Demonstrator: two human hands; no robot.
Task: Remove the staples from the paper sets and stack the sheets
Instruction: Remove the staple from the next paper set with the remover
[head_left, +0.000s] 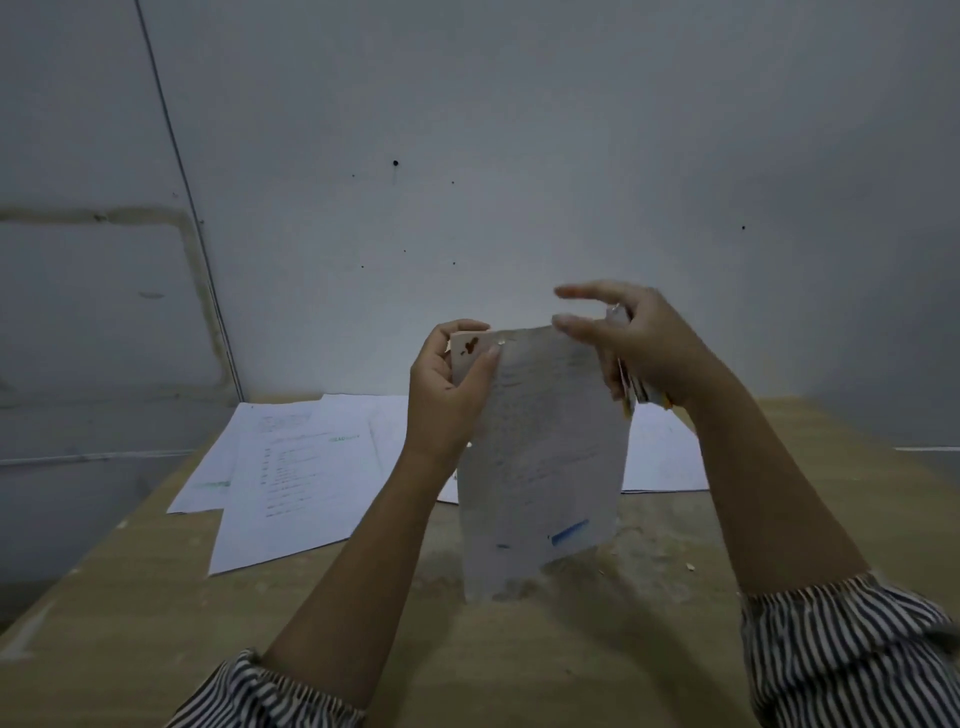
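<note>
I hold a stapled paper set (545, 452) upright above the table, its printed sheets hanging down. My left hand (447, 389) grips its top left corner, thumb on the front near a small staple (502, 342). My right hand (628, 343) hovers at the top right edge with forefinger and thumb stretched out, while its other fingers curl round a small object with yellow and metal parts (634, 395), partly hidden by the palm. Loose printed sheets (291, 467) lie spread on the table at the back left.
More white sheets (665, 457) lie on the table behind my right forearm. The wooden table (519, 649) has crumbs and scuffs near its middle. A grey wall (467, 156) rises right behind the table.
</note>
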